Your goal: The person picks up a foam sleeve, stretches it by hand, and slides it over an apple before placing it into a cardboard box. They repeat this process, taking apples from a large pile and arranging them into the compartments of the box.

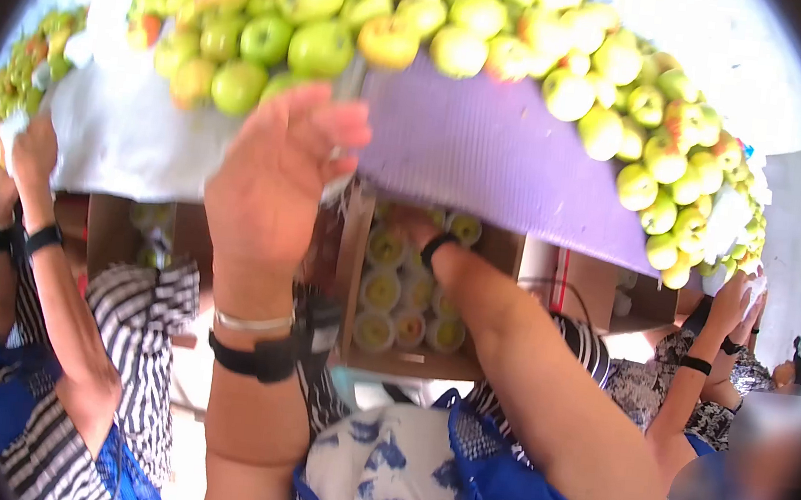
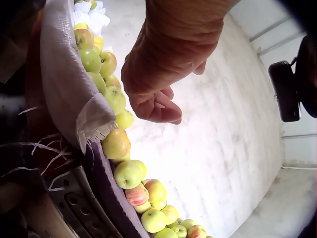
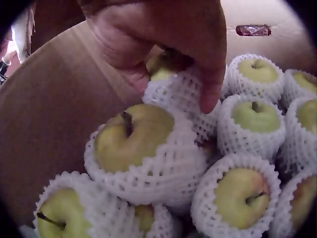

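In the right wrist view my right hand (image 3: 163, 29) grips an apple in a white foam net (image 3: 181, 94), inside a cardboard box (image 3: 54, 99) where netted apples (image 3: 255, 116) sit in rows. The head view has this hand (image 1: 413, 224) at the far end of the box (image 1: 351, 284), partly in shade. My left hand (image 1: 273, 175) is raised in front of the loose apples (image 1: 323, 48), palm showing and fingers bent loosely, holding nothing visible. From the left wrist, that hand (image 2: 163, 74) hangs above the edge of the apple row (image 2: 116, 144).
A purple padded edge (image 1: 497, 153) and a white cloth (image 1: 131, 142) border the apple heap. More cardboard boxes (image 1: 641, 307) stand beneath. Other people's arms (image 1: 66, 314) are at the left and right. A metal bracket (image 2: 84, 203) lies below the padding.
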`<state>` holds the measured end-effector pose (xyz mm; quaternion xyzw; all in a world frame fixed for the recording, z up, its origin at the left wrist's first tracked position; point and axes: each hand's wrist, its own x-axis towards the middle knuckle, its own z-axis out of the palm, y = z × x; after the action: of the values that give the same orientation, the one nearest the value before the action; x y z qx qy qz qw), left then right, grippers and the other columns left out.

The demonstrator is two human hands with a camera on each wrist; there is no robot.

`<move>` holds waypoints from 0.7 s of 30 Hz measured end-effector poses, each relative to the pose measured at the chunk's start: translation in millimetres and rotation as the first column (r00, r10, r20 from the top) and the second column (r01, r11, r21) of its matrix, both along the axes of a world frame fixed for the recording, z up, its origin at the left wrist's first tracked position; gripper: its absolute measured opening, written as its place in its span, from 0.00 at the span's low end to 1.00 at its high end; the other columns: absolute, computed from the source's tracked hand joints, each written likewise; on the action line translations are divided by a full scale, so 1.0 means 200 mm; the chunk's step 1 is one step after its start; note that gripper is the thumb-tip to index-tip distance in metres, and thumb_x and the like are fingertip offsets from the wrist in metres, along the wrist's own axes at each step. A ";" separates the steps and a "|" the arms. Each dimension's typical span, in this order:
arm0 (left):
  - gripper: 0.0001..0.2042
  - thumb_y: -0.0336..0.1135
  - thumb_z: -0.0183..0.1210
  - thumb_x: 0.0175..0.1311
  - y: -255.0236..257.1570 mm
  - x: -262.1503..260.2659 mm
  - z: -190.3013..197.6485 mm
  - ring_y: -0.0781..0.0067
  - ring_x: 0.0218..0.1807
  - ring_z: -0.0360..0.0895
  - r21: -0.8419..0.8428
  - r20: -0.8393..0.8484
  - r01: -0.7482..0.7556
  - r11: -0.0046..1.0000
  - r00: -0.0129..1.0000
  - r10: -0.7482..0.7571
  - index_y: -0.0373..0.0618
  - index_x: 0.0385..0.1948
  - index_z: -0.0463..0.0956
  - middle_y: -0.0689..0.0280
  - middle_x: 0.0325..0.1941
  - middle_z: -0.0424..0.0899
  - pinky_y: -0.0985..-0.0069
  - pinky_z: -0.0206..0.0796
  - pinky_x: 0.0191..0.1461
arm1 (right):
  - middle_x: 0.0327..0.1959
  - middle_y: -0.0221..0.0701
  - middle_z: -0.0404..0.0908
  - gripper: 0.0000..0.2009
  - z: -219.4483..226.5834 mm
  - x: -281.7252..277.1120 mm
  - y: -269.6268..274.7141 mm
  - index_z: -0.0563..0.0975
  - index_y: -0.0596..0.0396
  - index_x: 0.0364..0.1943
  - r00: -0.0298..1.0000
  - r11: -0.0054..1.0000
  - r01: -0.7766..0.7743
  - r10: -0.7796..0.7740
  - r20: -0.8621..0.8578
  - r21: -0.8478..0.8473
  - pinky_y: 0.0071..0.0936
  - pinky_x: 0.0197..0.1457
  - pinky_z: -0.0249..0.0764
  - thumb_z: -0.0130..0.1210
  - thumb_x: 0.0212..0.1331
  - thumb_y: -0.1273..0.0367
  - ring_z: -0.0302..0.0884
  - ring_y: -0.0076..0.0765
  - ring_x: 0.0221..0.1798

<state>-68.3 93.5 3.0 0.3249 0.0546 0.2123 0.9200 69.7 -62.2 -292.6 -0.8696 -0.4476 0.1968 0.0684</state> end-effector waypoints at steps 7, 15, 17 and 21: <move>0.20 0.45 0.42 0.65 -0.05 0.01 -0.03 0.58 0.48 0.74 0.015 -0.066 -0.009 1.000 0.998 0.010 0.37 0.50 0.64 0.51 0.48 0.76 0.68 0.66 0.48 | 0.55 0.51 0.67 0.22 0.11 0.01 -0.05 0.68 0.59 0.53 0.964 0.963 0.147 -0.088 -0.250 0.227 0.40 0.58 0.61 0.50 0.51 0.68 0.64 0.53 0.58; 0.19 0.44 0.43 0.65 -0.07 0.02 -0.02 0.59 0.45 0.75 -0.014 -0.080 -0.038 0.999 0.996 0.037 0.38 0.48 0.67 0.52 0.46 0.77 0.68 0.67 0.46 | 0.54 0.52 0.68 0.21 0.31 -0.07 0.00 0.69 0.59 0.52 0.993 0.922 0.099 -0.116 0.024 0.374 0.41 0.57 0.61 0.49 0.51 0.70 0.64 0.52 0.58; 0.18 0.44 0.43 0.65 -0.07 0.02 -0.02 0.59 0.44 0.76 -0.044 -0.099 -0.067 0.997 0.993 0.062 0.39 0.46 0.68 0.53 0.44 0.78 0.69 0.68 0.46 | 0.49 0.51 0.71 0.18 0.51 -0.14 0.00 0.72 0.60 0.48 0.998 0.962 0.053 -0.043 -0.044 0.269 0.42 0.56 0.63 0.49 0.50 0.72 0.67 0.53 0.55; 0.16 0.44 0.44 0.65 -0.08 0.03 -0.01 0.61 0.40 0.77 -0.132 -0.148 -0.143 0.981 0.981 0.123 0.40 0.41 0.71 0.56 0.38 0.80 0.70 0.68 0.42 | 0.39 0.47 0.76 0.14 0.95 -0.22 -0.08 0.74 0.61 0.40 0.904 0.916 -0.350 0.276 -0.327 -0.194 0.38 0.49 0.69 0.52 0.50 0.68 0.73 0.51 0.46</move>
<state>-61.7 77.5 0.1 0.2681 0.1555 0.2455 0.9185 25.0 -77.4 -103.0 -0.7485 -0.5392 0.3860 -0.0080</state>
